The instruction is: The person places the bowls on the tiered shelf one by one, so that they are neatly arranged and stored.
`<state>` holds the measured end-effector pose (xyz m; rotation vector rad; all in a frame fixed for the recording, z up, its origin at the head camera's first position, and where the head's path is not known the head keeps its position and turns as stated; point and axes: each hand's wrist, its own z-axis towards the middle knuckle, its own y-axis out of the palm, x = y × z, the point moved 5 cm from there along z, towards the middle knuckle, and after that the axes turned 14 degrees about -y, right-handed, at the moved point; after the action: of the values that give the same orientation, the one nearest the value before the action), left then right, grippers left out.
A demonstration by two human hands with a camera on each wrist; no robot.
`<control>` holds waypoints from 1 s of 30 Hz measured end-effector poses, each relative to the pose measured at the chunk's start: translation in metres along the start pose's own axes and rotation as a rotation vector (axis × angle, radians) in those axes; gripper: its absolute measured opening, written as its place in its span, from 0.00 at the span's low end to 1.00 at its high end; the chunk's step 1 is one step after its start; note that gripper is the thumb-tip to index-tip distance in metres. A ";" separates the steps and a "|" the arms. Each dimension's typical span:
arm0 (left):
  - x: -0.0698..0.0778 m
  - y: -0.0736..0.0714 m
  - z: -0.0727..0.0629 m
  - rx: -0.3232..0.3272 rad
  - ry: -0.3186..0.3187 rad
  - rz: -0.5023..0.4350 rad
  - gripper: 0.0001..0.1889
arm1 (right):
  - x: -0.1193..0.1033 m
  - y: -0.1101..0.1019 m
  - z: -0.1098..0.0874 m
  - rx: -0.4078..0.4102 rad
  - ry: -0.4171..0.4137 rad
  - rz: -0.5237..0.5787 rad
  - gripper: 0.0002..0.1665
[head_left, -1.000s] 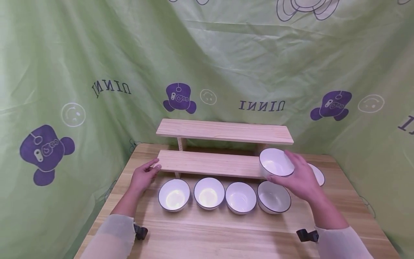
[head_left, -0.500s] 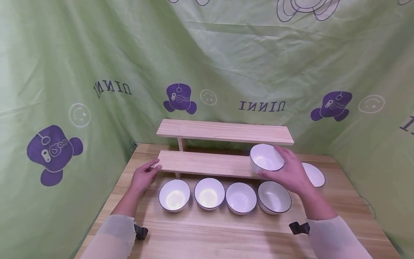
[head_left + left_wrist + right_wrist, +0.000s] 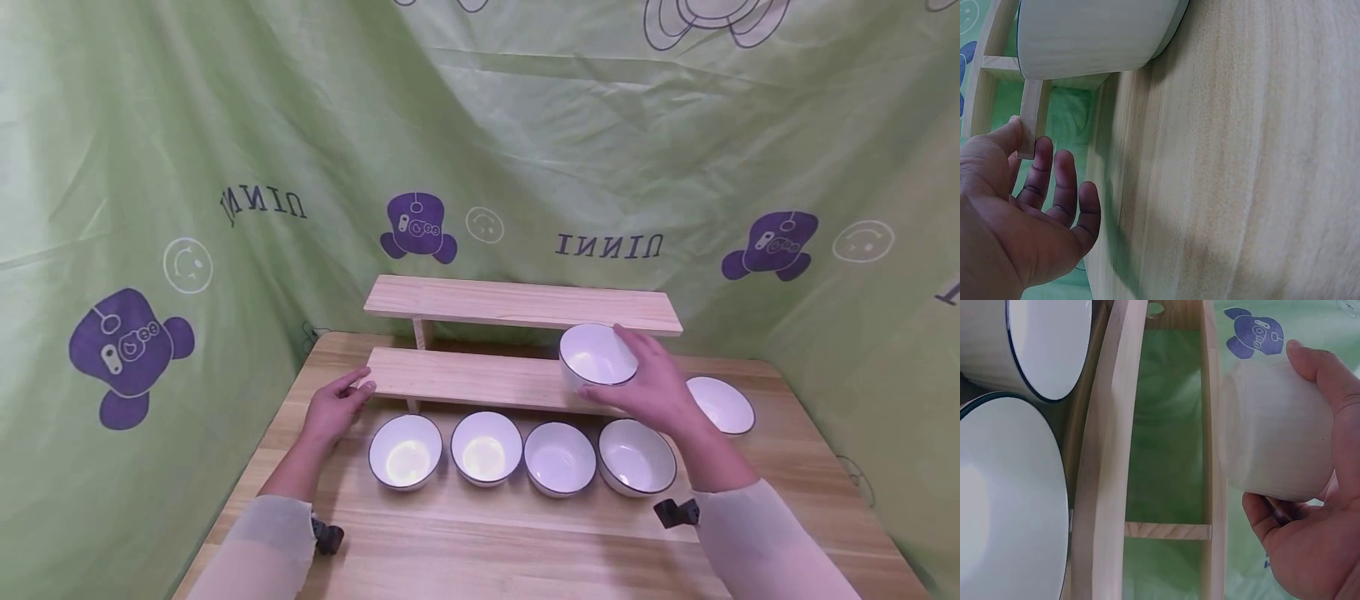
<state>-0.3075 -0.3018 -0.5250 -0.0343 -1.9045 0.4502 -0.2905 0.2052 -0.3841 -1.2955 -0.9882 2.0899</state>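
My right hand grips a white bowl with a dark rim by its right side, thumb and fingers on opposite sides. The bowl is in the air in front of the upper board of a two-tier wooden shelf. In the right wrist view the bowl's outer wall shows near the shelf's edge. At the left end of the lower board, my left hand pinches the wood between thumb and forefinger; the other fingers are loosely bent in the left wrist view.
Several white bowls stand in a row on the wooden table before the shelf. Another bowl lies to the right, behind my right forearm. A green printed cloth hangs behind and at the sides.
My right hand has carried its bowl left and slightly up, from the lower board's right end toward the upper board. The left hand stays in place on the shelf.
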 end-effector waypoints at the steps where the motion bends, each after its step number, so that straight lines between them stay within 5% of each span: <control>1: 0.000 0.000 0.000 0.000 0.001 0.002 0.30 | 0.000 0.000 0.001 0.000 -0.002 -0.001 0.74; 30: -0.002 0.004 0.002 -0.008 -0.030 -0.054 0.29 | -0.027 0.015 0.050 0.024 -0.070 0.057 0.77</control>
<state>-0.3096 -0.2993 -0.5284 0.0191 -1.9324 0.4085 -0.3242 0.1608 -0.3668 -1.2601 -0.9624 2.1968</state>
